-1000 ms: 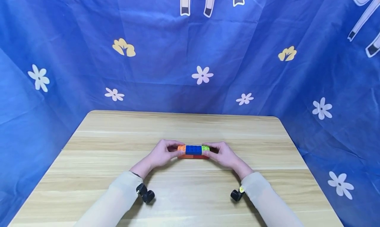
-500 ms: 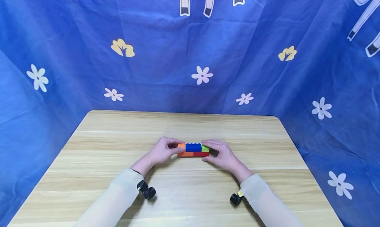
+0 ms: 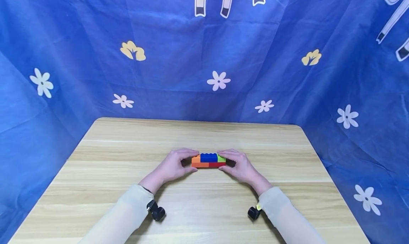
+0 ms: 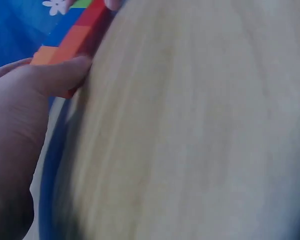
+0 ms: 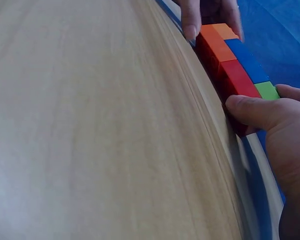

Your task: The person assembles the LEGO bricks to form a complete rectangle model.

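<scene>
In the head view, a short wall of toy building bricks lies mid-table, two rows high. Its lower row is an orange brick [image 3: 200, 165] and a red brick [image 3: 216, 165]. On top sit a small orange brick [image 3: 196, 159], a blue brick [image 3: 208, 158] with studs upward, and a small green brick [image 3: 222, 159]. The left hand [image 3: 175, 165] grips the orange end, thumb low on the front and fingers behind. At the other end the right hand [image 3: 239, 166] holds the red and green bricks. In the right wrist view its thumb presses the red brick [image 5: 239, 77].
The wood-grain table [image 3: 204, 208] extends around the bricks on all sides. Behind it and along the sides hangs a blue cloth [image 3: 172, 66] printed with flowers. A small black camera [image 3: 156, 211] is strapped to the left wrist, another black camera [image 3: 254, 213] to the right.
The brick wall has tipped so its front face shows more and its stud tops less. First the right thumb, then the left, slid down from the upper row to the lower row.
</scene>
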Motion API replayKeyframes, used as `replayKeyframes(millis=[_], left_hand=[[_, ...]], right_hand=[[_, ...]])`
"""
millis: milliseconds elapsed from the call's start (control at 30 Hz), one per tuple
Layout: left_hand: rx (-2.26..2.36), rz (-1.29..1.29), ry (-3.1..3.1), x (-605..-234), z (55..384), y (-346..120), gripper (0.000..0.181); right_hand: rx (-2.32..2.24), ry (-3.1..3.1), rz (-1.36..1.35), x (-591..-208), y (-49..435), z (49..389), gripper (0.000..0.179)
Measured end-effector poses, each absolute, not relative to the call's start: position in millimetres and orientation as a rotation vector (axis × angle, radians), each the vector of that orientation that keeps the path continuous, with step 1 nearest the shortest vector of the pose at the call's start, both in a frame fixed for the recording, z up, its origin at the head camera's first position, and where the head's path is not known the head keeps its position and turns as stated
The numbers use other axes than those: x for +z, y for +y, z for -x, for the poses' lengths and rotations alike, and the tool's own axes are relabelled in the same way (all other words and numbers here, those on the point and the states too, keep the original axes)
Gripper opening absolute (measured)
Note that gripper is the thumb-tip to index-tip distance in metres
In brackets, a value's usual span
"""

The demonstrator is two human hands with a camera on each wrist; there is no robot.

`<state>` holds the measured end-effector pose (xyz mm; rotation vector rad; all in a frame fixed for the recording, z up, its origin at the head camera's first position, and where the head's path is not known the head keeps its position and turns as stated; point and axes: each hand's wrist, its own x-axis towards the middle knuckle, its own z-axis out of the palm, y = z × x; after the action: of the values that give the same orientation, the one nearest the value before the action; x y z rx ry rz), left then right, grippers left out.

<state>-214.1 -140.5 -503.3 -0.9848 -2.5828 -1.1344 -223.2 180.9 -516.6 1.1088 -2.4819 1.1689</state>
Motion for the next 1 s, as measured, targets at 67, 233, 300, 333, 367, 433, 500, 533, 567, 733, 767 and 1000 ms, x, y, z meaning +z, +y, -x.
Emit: replayKeyframes(millis=[67,233,300,333,367,433,500,533,567,733,767,1000], left_hand=[[-1.126,0.988,-2.586,-504.4,213.4,-141.3,0.061],[-1.201,0.944,-2.628,-505.6,215.6,-142.1,0.061],[-1.229,0.924,-2.655,-505.3,216.7,-142.6,0.061],[-1.241,0.914,-2.669,-505.1,217.2,-142.9,0.061],[-1.256,0.903,-2.682,-504.7,217.7,-143.2,0.061],[-1.281,0.884,-2.708,-503.8,219.0,-143.8,0.062],[-1.294,0.879,-2.723,-502.8,220.5,-144.3,0.062],[-1.297,0.877,-2.731,-502.4,221.8,-144.3,0.062],[-1.300,0.871,-2.739,-502.0,222.9,-144.3,0.062],[-1.308,0.826,-2.792,-503.0,225.5,-146.0,0.065],[-1.310,0.818,-2.800,-503.8,225.7,-146.5,0.065],[-1.313,0.782,-2.831,-506.3,230.1,-147.8,0.062]], right_hand=[[1.168,-2.492,-1.104,-515.9,180.8,223.9,0.056],[1.151,-2.546,-1.077,-515.5,181.7,227.4,0.055],[1.147,-2.567,-1.075,-515.0,182.4,228.7,0.056],[1.144,-2.581,-1.075,-514.6,182.8,229.3,0.056],[1.148,-2.594,-1.075,-513.8,183.3,229.6,0.056],[1.161,-2.621,-1.072,-512.2,184.0,230.6,0.057],[1.180,-2.638,-1.072,-510.9,184.5,232.1,0.057],[1.191,-2.648,-1.068,-510.3,184.9,233.1,0.058],[1.205,-2.654,-1.065,-509.7,185.3,234.2,0.058],[1.252,-2.703,-1.037,-508.8,185.9,238.8,0.059],[1.258,-2.718,-1.028,-508.7,185.7,239.3,0.059],[1.257,-2.798,-0.970,-507.0,185.2,241.8,0.057]])
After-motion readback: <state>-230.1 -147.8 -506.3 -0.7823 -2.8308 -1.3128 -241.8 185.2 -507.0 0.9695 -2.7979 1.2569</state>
